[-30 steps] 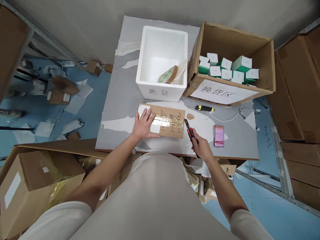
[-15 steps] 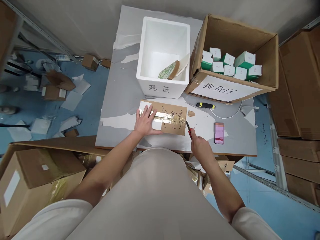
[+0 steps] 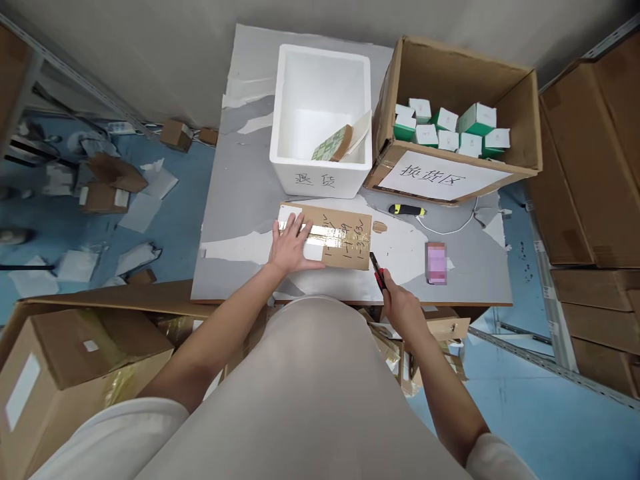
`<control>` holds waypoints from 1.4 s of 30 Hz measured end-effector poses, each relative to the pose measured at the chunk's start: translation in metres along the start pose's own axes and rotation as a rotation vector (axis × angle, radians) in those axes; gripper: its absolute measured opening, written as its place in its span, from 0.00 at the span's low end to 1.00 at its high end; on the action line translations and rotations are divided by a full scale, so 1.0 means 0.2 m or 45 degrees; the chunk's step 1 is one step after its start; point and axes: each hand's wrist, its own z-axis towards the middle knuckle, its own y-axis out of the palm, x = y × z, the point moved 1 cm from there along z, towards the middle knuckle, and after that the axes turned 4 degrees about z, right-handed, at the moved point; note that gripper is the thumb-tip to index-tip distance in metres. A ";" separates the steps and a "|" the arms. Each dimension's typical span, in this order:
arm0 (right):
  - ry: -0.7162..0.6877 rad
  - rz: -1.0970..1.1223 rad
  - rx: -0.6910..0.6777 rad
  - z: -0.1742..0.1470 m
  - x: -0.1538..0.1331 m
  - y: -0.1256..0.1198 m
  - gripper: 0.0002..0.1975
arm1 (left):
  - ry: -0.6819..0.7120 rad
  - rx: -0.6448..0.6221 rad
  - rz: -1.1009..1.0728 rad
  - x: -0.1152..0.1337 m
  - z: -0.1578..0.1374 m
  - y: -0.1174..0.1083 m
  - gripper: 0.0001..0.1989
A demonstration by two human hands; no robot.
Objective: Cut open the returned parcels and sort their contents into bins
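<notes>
A flat cardboard box lies on the table, with handwriting, clear tape and a white label on its top. My left hand rests on the label end, fingers spread. In my right hand is a red and black utility knife, gripped by its handle. Its tip points at the box's lower right corner; whether it touches the cardboard I cannot tell. A pink-screened phone lies to the right of that hand. Beyond the box is a yellow and black cutter.
Behind the box stands a white foam box holding a green-patterned piece. Beside it, a large carton holds several green and white boxes. Stacked cartons line the right; another carton sits at lower left.
My right hand and the knife have moved slightly toward me, the tip dropping down along the box's right end. My left hand stays on the box. The view has shifted a little.
</notes>
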 end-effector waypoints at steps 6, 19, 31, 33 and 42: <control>0.246 0.263 0.368 0.06 0.22 0.07 0.31 | -0.052 0.056 -0.007 0.04 -0.03 0.02 0.56; 0.079 1.882 0.176 0.52 0.19 0.49 0.27 | -0.563 0.252 -1.179 -0.21 -0.33 0.28 0.56; 0.121 1.738 0.448 0.55 0.20 0.30 0.21 | -0.773 0.432 -1.130 -0.14 -0.28 0.18 0.21; 0.146 1.748 0.436 0.56 0.20 0.29 0.22 | -0.782 0.401 -1.036 -0.14 -0.24 0.18 0.21; 0.147 1.726 0.402 0.63 0.17 0.30 0.22 | -0.725 0.276 -0.926 -0.22 -0.10 0.24 0.23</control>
